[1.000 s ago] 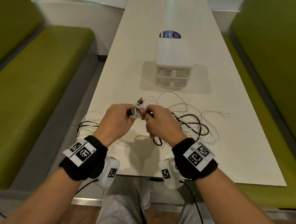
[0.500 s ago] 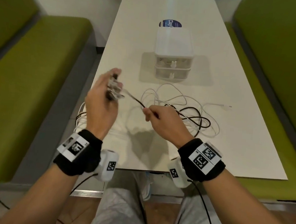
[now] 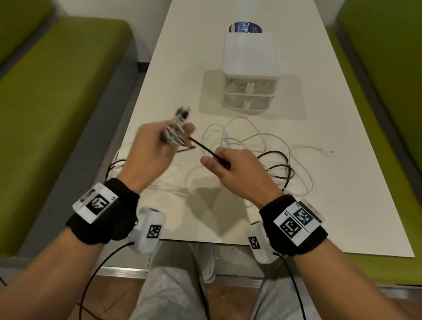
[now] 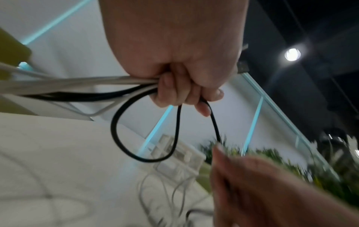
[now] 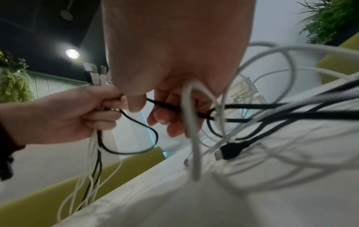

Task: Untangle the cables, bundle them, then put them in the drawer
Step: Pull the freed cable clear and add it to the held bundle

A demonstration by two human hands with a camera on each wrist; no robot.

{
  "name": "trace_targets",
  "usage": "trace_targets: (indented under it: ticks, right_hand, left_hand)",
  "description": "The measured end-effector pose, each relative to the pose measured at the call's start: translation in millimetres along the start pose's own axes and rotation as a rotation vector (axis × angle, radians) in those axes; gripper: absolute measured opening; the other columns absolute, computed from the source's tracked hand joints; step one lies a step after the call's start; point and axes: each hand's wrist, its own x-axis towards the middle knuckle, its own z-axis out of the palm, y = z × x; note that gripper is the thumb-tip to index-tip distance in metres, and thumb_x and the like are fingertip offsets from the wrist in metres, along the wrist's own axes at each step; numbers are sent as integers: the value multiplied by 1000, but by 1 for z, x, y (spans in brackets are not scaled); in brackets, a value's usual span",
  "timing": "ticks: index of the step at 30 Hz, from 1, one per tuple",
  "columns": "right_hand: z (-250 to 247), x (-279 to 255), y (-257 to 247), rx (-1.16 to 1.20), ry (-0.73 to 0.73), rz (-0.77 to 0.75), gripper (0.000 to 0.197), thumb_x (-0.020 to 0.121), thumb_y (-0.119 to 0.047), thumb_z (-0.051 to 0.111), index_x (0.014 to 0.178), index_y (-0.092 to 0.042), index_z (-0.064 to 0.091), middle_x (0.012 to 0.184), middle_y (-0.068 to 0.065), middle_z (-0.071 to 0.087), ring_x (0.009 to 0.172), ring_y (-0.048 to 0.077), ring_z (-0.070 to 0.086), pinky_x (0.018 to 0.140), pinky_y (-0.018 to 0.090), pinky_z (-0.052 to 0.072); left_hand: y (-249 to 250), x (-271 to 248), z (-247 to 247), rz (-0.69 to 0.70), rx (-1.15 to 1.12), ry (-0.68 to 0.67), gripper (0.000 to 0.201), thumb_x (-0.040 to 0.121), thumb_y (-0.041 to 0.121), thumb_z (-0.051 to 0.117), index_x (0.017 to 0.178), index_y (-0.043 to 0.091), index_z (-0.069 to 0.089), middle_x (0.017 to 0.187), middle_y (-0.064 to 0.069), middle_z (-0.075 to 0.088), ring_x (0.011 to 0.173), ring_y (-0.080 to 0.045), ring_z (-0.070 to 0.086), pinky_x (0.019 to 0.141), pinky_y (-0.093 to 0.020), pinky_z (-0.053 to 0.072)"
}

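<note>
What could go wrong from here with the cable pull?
1. The black cable is stretched between the left hand and right hand while its other end sits in the tangle of white cables; pulling on may tighten a knot.
2. White loops hang around the right hand in the right wrist view, so they may get dragged along.
3. Cables droop over the table edge beside the left hand and could slip off.

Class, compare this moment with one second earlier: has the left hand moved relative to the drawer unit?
Yes. The left hand, gripping the cable plugs, has swung out to the left, away from the right hand and farther left of the drawer unit.
</note>
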Motion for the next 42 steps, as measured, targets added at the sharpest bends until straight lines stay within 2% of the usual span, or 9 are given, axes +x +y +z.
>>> trace_targets:
  ticks: [5,10,14,18,22,27,33,37,42]
  right_hand:
    - [-1,-4,7,3,49,39,49,101,-44,41,75,-5,57,65,7,60,64,25,56,68,43,47]
    - [-2,5,5,-84,79,71,47,102,-46,36,80,-10,57,71,5,65,70,26,59,70,44,49]
    - [-3,8,0,-174,65,45,42,101,-46,37,76,-16,49,71,6,63,70,31,58,64,41,48]
    - [-5,12,-11,-262,19,25,30,101,-38,42,93,-16,60,82,9,66,78,32,61,60,32,36]
    - [-8,12,-22,-397,-37,9,22,92,-14,45,109,-13,59,94,9,65,88,31,61,64,30,35]
    - [-9,13,-19,-370,-40,70,27,102,-37,41,98,-16,59,85,7,63,75,26,54,60,30,35]
    - [-16,13,-5,-272,-55,117,36,102,-41,38,84,-15,56,79,7,66,74,28,62,66,39,51]
    - [-19,9,-2,-250,-70,147,49,102,-49,34,80,-13,58,73,6,65,70,26,61,67,41,52]
    - [-20,12,-5,-253,-57,128,46,102,-49,29,76,-19,50,73,7,64,66,25,59,66,42,51]
  left_hand:
    - [4,18,-43,-60,-111,410,37,91,51,58,59,35,68,59,14,60,58,-5,50,67,-32,38]
    - [-5,12,-36,-39,104,341,20,95,15,53,98,23,71,100,5,71,92,-6,62,87,-27,50]
    - [-2,-4,-14,170,265,159,42,82,-14,48,112,9,66,101,-8,70,93,-24,65,79,-27,50]
    - [-5,-6,12,121,363,-98,24,89,6,61,107,18,71,98,-1,74,94,-24,68,80,-40,54]
    - [1,-7,22,28,509,-220,18,88,9,59,79,20,71,76,2,73,71,-18,61,61,-24,38]
    - [9,2,-1,12,416,-109,24,77,-1,56,81,14,74,71,6,70,76,-22,67,75,-36,53]
    - [11,16,-33,-53,223,208,37,81,-8,43,61,16,63,91,9,71,84,-5,61,59,-4,38]
    - [-9,27,-48,-165,194,413,34,87,0,45,75,23,68,94,4,72,92,-16,63,73,-24,46]
    - [-11,16,-34,-43,480,306,20,87,-4,47,91,9,62,104,-4,69,87,-26,61,73,-35,46]
